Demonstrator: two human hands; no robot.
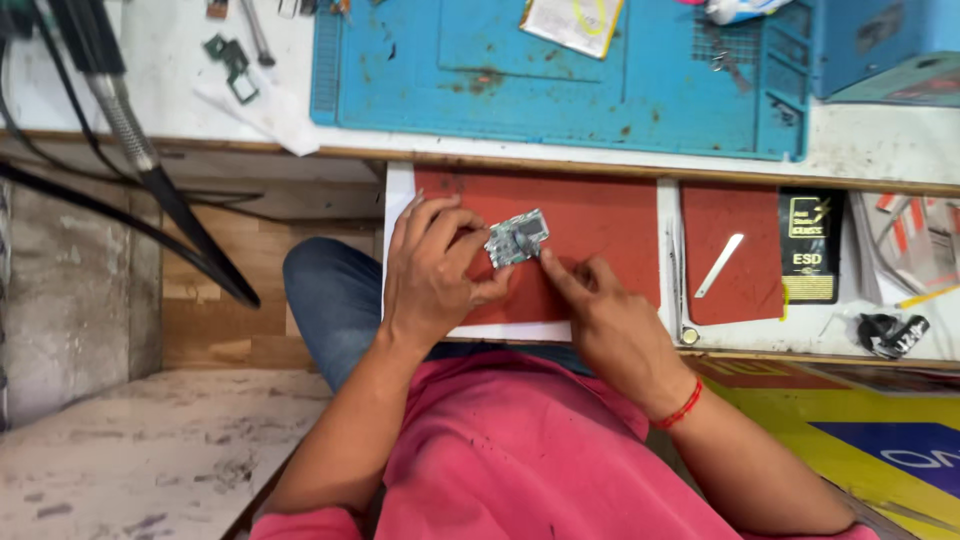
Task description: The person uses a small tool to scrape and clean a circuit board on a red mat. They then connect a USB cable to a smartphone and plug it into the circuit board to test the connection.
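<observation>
My left hand (435,268) holds a small grey circuit board (517,238) between thumb and fingers, tilted above a red mat (600,220). My right hand (600,310) sits just right of the board, its index finger stretched toward the board's lower right corner and touching or nearly touching it. A red thread band circles my right wrist. I wear a pink shirt and blue trousers. The red mat lies on a pulled-out white tray under the bench edge.
A blue work mat (560,75) covers the bench above, with a paper slip (572,22) on it. To the right lie a second red mat (735,260) with a white pry tool (718,266), tweezers (680,275), a black packet (808,245) and black tape (890,333). A flexible hose (120,115) hangs left.
</observation>
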